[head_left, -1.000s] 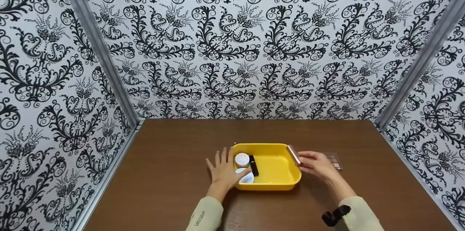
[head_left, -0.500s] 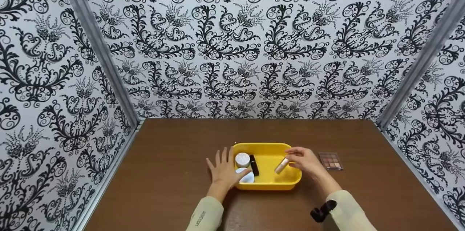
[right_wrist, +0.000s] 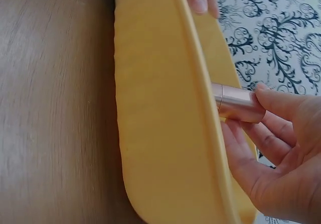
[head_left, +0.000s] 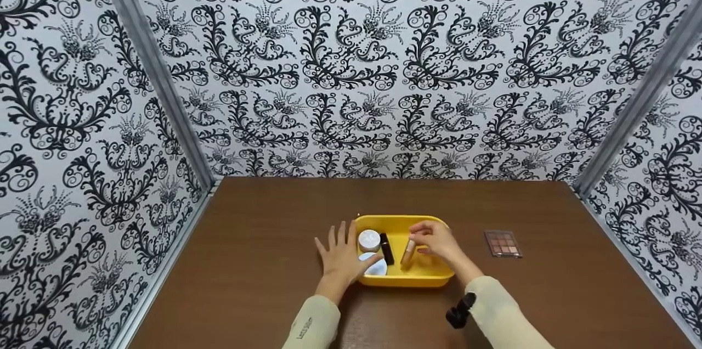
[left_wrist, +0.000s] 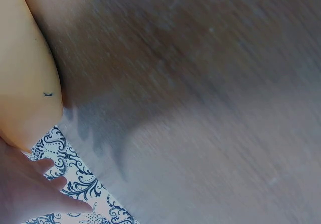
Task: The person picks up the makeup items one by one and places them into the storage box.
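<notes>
A yellow tray [head_left: 403,282] stands on the table. My right hand [head_left: 437,240] reaches into it and pinches a rose-gold lipstick tube [head_left: 408,254], slanted, near its upper end. In the right wrist view the lower part of the tube [right_wrist: 242,103] is hidden behind the tray wall. My left hand [head_left: 341,261] rests at the tray's left side with spread, straight fingers, the thumb over the rim. Inside the tray at the left sit a white round jar [head_left: 369,240], a white round container [head_left: 375,265] partly behind the left thumb, and a black tube [head_left: 387,249].
An eyeshadow palette [head_left: 503,243] lies on the brown table [head_left: 263,250] to the right of the tray. Patterned walls [head_left: 351,85] enclose the table at the back and both sides. A black device [head_left: 460,310] is strapped on the right sleeve.
My right hand has carried the lipstick tube left from the tray's right rim into the tray, lowering it beside the black tube. The palette is fully uncovered now. My left hand stays at the rim.
</notes>
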